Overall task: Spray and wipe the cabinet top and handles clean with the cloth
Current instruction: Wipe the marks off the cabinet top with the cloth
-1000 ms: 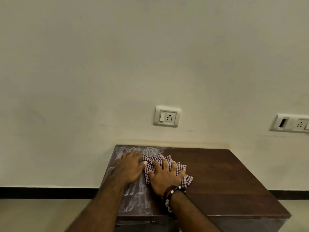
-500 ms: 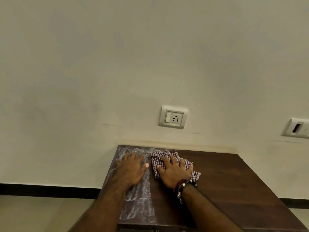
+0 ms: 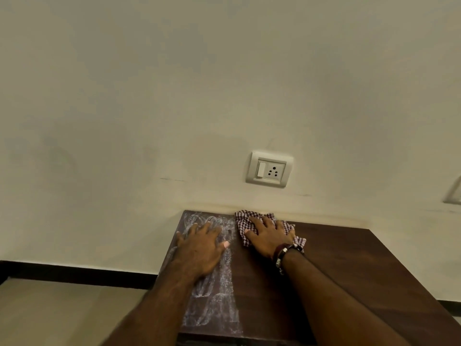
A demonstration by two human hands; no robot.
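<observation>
A dark wooden cabinet top point(image 3: 349, 265) fills the lower right of the head view, its back edge against the wall. White chalky streaks point(image 3: 219, 303) cover its left strip. My right hand point(image 3: 268, 236) lies flat, fingers spread, pressing a maroon-and-white checked cloth point(image 3: 243, 218) onto the top near the back edge. My left hand point(image 3: 199, 248) rests flat on the streaked left part, fingers straight. No spray bottle or handles are in view.
A white wall socket with switch point(image 3: 269, 169) sits on the wall just above the cabinet. A second switch plate point(image 3: 454, 193) shows at the right edge. A dark skirting board point(image 3: 74, 273) and pale floor point(image 3: 62, 315) lie to the left.
My right hand has slid the cloth away from me, up to the back edge by the wall. My left hand stays flat on the streaked part. The camera has shifted, so the cabinet sits further right.
</observation>
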